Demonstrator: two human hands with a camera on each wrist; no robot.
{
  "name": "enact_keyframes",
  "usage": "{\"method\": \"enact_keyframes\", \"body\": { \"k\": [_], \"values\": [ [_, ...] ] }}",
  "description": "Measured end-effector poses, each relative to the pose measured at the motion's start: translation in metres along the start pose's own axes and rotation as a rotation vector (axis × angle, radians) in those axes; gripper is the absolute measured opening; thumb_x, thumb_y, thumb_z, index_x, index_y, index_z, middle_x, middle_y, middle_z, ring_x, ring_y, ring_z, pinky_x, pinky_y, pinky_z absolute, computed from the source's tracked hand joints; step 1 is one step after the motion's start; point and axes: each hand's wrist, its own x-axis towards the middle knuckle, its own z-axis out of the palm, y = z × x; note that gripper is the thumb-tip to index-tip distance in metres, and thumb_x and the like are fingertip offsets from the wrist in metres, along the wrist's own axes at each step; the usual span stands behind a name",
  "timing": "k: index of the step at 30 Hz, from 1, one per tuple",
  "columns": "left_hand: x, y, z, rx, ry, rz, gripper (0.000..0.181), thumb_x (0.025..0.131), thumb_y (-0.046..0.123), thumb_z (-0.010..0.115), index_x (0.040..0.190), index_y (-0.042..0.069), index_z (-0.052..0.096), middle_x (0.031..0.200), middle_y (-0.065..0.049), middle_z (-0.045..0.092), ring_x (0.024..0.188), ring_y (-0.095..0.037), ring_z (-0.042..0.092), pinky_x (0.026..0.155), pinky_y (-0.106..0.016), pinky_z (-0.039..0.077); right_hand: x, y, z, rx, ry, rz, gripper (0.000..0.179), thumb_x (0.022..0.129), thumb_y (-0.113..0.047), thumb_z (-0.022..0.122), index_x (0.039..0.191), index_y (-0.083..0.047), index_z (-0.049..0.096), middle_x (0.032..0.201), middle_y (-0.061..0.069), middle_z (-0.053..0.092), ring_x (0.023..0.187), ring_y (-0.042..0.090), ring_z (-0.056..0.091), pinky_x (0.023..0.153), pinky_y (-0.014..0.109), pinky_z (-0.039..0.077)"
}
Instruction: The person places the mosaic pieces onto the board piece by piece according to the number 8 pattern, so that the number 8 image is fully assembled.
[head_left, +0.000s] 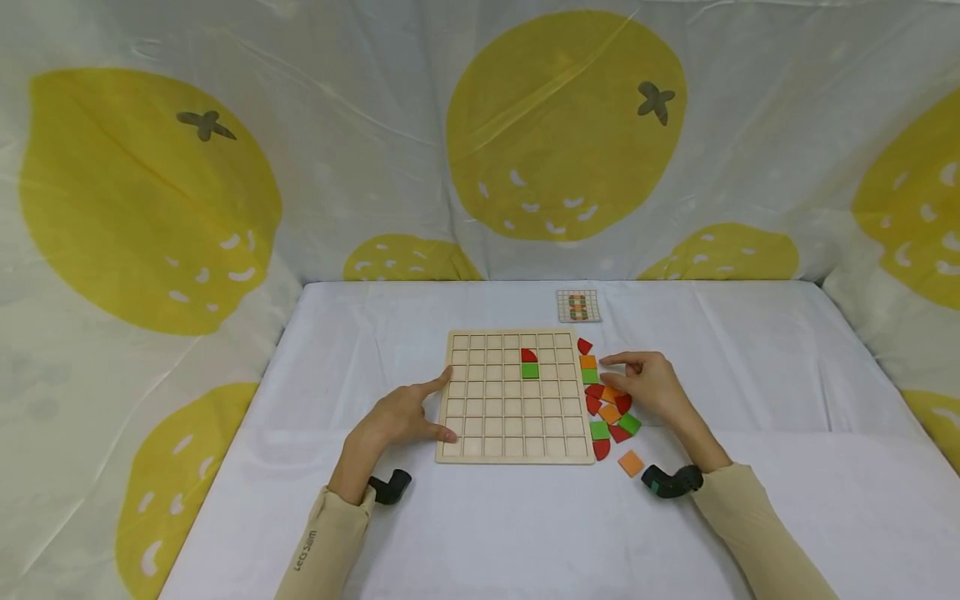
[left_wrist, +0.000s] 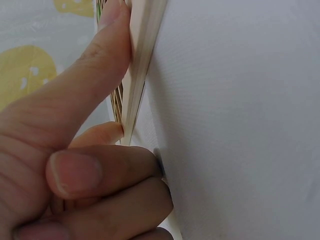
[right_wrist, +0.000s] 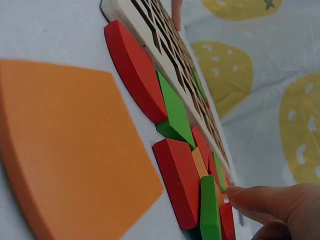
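Observation:
A square wooden grid board (head_left: pixel 493 454) lies on the table, with a red quarter-circle tile (head_left: pixel 528 356) and a green square tile (head_left: pixel 530 371) in adjoining cells. My left hand (head_left: pixel 396 417) rests at its left side, thumb on the lower left corner and index finger at the edge further up; the remaining fingers bend beneath the palm. To the right of the board, my right hand (head_left: pixel 647 382) reaches in with thumb and index finger apart. Their tips are close to an orange tile (head_left: pixel 588 362) and a green tile (head_left: pixel 590 377) lying end to end.
Loose red, green and orange tiles lie along the board's right side, including a green one (head_left: pixel 629 424) and a red one (head_left: pixel 602 450). An orange square (head_left: pixel 632 462) lies nearer the front. Behind the board is a small pattern card (head_left: pixel 578 307). Lemon-print cloth (head_left: pixel 375 167) hangs behind the table.

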Motion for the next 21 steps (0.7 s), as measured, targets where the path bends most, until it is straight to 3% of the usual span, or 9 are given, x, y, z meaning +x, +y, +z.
{"method": "enact_keyframes", "body": {
  "k": [12, 21],
  "values": [
    [0.0013, -0.0011, 0.0002, -0.008, 0.003, -0.009, 0.113, 0.073, 0.045, 0.092, 0.164, 0.034, 0.026, 0.090, -0.008, 0.065, 0.084, -0.019, 0.056, 0.090, -0.044, 0.050, 0.0044, -0.0019, 0.0023, 0.002, 0.001, -0.019, 0.031, 0.094, -0.023, 0.078, 0.120, -0.006, 0.077, 0.059, -0.003, 0.035, 0.051, 0.014, 0.037, 0.049, 0.024, 0.026],
    [0.0009, -0.0016, 0.0008, -0.007, 0.002, -0.004, 0.113, 0.073, 0.044, 0.092, 0.164, 0.034, 0.025, 0.080, -0.006, 0.060, 0.076, -0.018, 0.052, 0.081, -0.037, 0.046, 0.0023, -0.0035, -0.0001, -0.011, -0.026, -0.010, 0.030, 0.094, -0.024, 0.078, 0.118, -0.006, 0.078, 0.060, -0.002, 0.035, 0.054, 0.016, 0.038, 0.051, 0.024, 0.028]
  ]
}}
